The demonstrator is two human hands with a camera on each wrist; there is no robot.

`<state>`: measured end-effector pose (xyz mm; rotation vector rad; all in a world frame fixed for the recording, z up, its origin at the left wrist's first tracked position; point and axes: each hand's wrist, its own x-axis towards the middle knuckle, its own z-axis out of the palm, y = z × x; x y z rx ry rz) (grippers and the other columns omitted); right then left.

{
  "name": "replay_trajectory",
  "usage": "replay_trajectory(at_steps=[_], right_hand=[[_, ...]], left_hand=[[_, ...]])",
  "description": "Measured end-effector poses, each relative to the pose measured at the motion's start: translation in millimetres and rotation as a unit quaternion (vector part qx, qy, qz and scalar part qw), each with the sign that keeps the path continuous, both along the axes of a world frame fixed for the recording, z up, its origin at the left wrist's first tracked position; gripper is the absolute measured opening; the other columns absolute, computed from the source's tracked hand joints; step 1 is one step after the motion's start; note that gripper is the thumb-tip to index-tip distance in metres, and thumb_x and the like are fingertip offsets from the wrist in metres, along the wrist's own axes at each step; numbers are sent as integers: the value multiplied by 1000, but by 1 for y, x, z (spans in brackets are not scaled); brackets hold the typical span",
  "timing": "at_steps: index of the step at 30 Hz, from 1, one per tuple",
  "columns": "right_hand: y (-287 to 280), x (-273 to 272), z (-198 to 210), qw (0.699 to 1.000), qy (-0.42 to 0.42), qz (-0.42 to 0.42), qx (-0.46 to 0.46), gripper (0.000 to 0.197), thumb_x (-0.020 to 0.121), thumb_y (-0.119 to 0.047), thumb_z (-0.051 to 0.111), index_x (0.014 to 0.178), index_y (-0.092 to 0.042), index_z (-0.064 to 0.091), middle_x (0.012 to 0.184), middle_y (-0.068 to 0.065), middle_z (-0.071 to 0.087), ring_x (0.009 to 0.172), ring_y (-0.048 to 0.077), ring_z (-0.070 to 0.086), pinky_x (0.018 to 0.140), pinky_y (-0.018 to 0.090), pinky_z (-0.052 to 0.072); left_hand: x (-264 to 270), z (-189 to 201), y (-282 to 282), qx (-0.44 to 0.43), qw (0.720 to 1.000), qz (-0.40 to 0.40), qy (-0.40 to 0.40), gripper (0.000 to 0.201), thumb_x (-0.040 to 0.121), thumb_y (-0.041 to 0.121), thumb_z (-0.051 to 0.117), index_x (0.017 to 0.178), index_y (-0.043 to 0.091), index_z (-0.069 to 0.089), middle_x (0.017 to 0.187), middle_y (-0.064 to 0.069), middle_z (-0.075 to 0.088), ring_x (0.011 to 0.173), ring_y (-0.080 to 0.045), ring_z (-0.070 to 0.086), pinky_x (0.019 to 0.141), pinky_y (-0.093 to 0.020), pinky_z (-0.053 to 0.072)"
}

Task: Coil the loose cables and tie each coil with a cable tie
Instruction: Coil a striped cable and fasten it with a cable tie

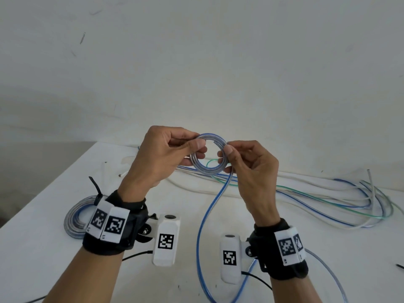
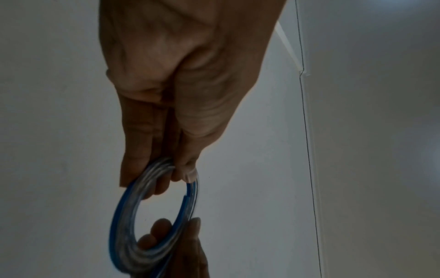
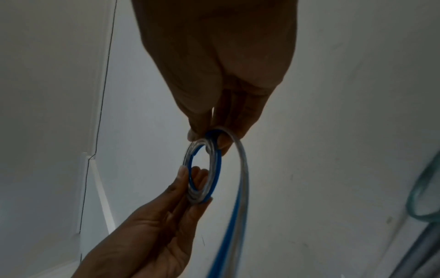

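1. Coil (image 1: 208, 154) of clear cable with a blue stripe — small ring of a few turns, held in the air above the counter (image 1: 43, 248), between both hands.
2. Left hand (image 1: 160, 159): grip closed on the coil's left side, thumb on the near face, fingers curled behind it. Left wrist view shows the same pinch at the ring's top edge (image 2: 164, 169).
3. Right hand (image 1: 251, 169): grip closed on the coil's right side, thumb tip and fingers pinching the turns where the free length leaves the ring.
4. Cable tail (image 1: 207, 217) drops from the right-hand pinch down to the counter, runs toward the near edge, then loops back right behind the right wrist.
5. Finished coil (image 1: 76, 217) lies flat on the counter at near left, partly hidden behind the left wrist strap — a black cable tie (image 1: 96, 189) cinched around it, tail sticking up.
6. Loose cables (image 1: 328, 200) — white, blue-striped and green-striped — lie in a long bundle across the far right of the counter, bending round at the right end.
7. One more black cable tie (image 1: 400, 266) at the right edge of the counter, mostly out of frame.
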<state>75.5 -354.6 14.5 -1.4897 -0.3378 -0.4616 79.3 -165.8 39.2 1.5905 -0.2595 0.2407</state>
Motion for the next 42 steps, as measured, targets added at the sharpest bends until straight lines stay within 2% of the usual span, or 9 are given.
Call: replay_trajectory(at_steps=[5, 12, 17, 22, 26, 29, 32, 37, 42], right_hand=[[7, -1, -1, 1000, -1, 19, 22, 16, 89, -7, 75, 103, -15, 72, 88, 7, 79, 76, 22, 76, 57, 26, 56], [9, -2, -3, 996, -36, -74, 31, 15, 88, -10, 78, 99, -20, 74, 87, 1, 79, 78, 23, 75, 57, 25, 55], [-4, 0, 4, 999, 4, 9, 53, 12, 85, -6, 78, 95, -9, 72, 84, 7, 79, 72, 21, 75, 57, 22, 52], [-21, 6, 3, 993, 32, 78, -80, 13, 82, -1, 80, 90, -11, 76, 80, 7, 78, 69, 22, 75, 63, 23, 54], [-23, 6, 0, 979, 33, 82, -185, 12, 81, -8, 83, 88, -16, 79, 80, 2, 77, 73, 22, 74, 69, 40, 59], [-19, 3, 2, 975, 25, 83, -205, 13, 82, -9, 83, 88, -20, 79, 79, -2, 76, 71, 11, 69, 69, 38, 56], [-17, 1, 3, 969, 10, 68, -235, 10, 85, -11, 80, 90, -19, 80, 79, -7, 76, 70, 7, 67, 69, 35, 55], [-15, 1, 0, 969, -12, 54, -240, 11, 87, -9, 78, 89, -19, 79, 79, -11, 76, 72, 9, 69, 67, 28, 55], [-10, 4, -1, 981, -38, 39, -184, 19, 94, -8, 70, 101, -23, 79, 91, -12, 78, 84, 13, 73, 72, 31, 57]], left_hand=[[0, 2, 0, -58, 998, 3, 11, 14, 91, 10, 71, 101, 1, 75, 86, -15, 78, 80, -27, 77, 69, -32, 62], [-1, 1, -8, -99, 994, -39, 32, 17, 88, 14, 70, 101, 3, 74, 88, -15, 78, 79, -24, 77, 66, -27, 60], [-1, 1, 1, -96, 990, -84, 67, 28, 78, 23, 72, 99, 4, 75, 90, -16, 78, 82, -25, 77, 70, -28, 60], [3, -4, 8, 43, 989, -116, 79, 43, 73, 26, 78, 112, 8, 73, 100, -15, 78, 90, -23, 75, 83, -30, 61], [3, -10, 3, 111, 975, -162, 103, 34, 78, 28, 75, 105, 7, 76, 89, -14, 77, 78, -24, 71, 79, -31, 61], [2, -10, -7, 98, 969, -184, 134, 46, 89, 49, 58, 99, 6, 72, 72, -4, 65, 67, -21, 62, 76, -34, 57], [3, -12, -19, 74, 972, -155, 159, 50, 98, 54, 46, 95, 9, 67, 64, 1, 49, 54, -13, 46, 70, -32, 53], [4, -19, -23, 150, 976, -84, 130, 45, 100, 58, 47, 82, 19, 60, 61, 11, 47, 61, -14, 47, 72, -38, 50], [3, -13, -28, 109, 993, -33, 32, 41, 106, 41, 46, 81, 8, 50, 60, 7, 38, 62, -18, 36, 58, -31, 41]])
